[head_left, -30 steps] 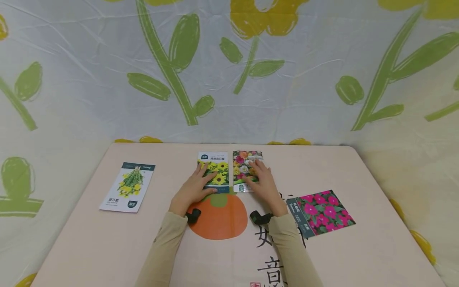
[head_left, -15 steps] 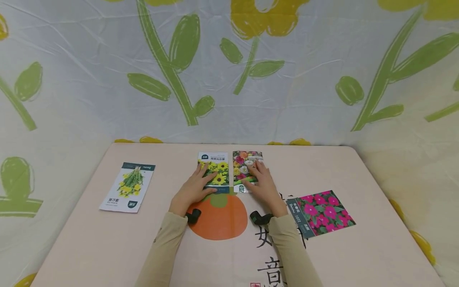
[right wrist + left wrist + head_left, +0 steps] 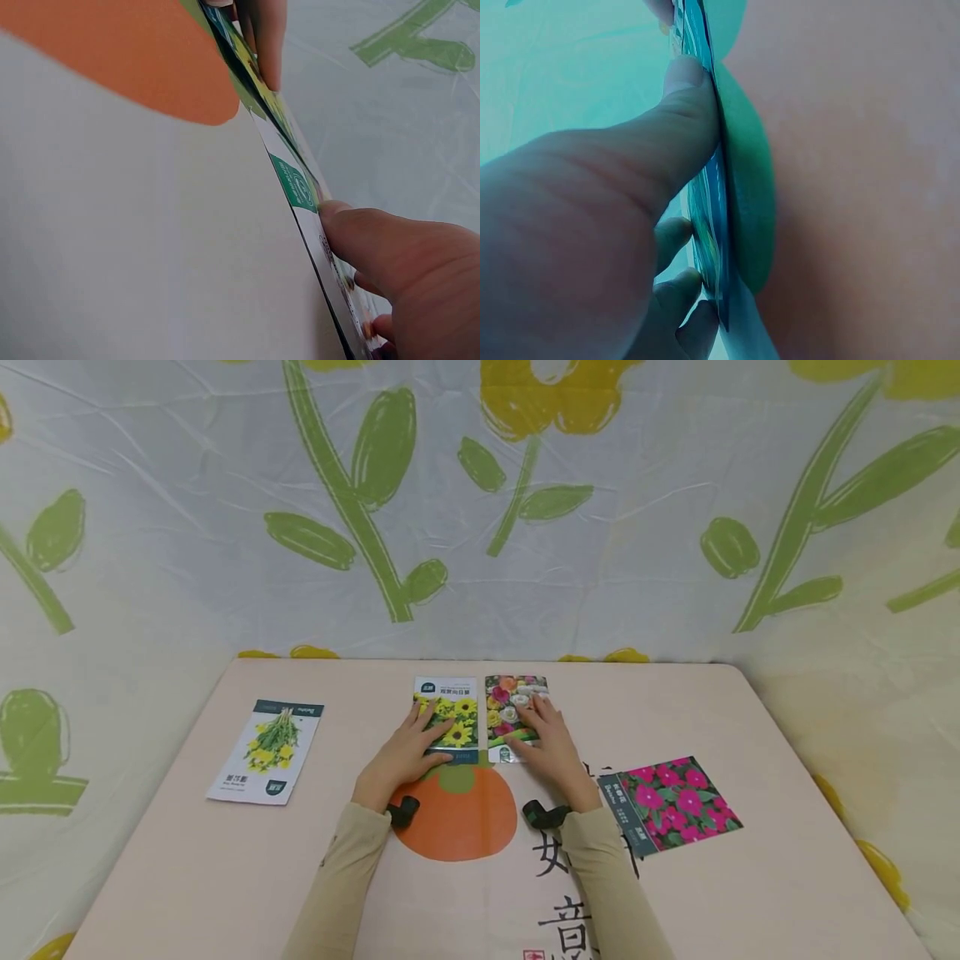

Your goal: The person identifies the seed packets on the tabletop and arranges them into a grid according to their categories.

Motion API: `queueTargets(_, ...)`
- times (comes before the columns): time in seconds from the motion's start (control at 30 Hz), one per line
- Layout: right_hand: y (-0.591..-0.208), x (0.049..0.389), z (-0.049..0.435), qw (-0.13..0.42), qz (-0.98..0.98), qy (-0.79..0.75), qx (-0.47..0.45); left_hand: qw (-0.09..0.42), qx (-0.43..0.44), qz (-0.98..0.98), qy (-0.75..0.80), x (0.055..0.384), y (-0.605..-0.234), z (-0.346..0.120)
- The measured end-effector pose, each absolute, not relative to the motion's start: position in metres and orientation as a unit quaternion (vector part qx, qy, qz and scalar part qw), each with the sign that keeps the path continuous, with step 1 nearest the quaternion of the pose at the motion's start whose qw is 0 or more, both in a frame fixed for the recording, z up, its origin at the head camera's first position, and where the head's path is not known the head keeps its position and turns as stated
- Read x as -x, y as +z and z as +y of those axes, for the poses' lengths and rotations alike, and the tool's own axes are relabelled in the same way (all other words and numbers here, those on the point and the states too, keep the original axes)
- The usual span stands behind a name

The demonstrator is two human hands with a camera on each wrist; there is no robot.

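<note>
Two flower seed packets lie side by side near the far part of the table, a narrow gap between them. On the left one, a yellow sunflower packet (image 3: 465,706), my left hand (image 3: 405,752) rests with fingers spread; its thumb lies along the near dark band. The right one is a packet with multicoloured blooms (image 3: 506,692), and my right hand (image 3: 551,745) rests on its right side. In the right wrist view, the right thumb (image 3: 367,232) touches this packet near its green label (image 3: 292,184). Both hands partly cover the packets' prints.
A white packet with yellow flowers (image 3: 266,752) lies at the left of the table (image 3: 187,860). At the right, a packet with magenta flowers (image 3: 678,802) lies tilted. An orange fruit print (image 3: 457,827) and black characters mark the tabletop. A flower-patterned cloth (image 3: 637,552) hangs behind.
My right hand's fingers have shifted slightly on the multicoloured packet and its thumb has moved a little left. The left hand and all the packets stay in place.
</note>
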State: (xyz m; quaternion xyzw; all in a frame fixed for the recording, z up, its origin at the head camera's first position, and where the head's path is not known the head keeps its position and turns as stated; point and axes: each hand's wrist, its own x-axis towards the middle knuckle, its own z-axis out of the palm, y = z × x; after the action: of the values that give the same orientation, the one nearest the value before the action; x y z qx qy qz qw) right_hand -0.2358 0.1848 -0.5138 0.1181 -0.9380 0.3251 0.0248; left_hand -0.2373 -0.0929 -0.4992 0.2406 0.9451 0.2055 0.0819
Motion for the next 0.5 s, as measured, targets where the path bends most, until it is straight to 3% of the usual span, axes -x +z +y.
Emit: queueTargets(0.5, -0.5121, 0.2346, 0.1839, 0.018, -0.936, 0.334, -0.106, 0.084, -0.248, 0.941, 0.213, 0.2381, -0.4991, -0.0953)
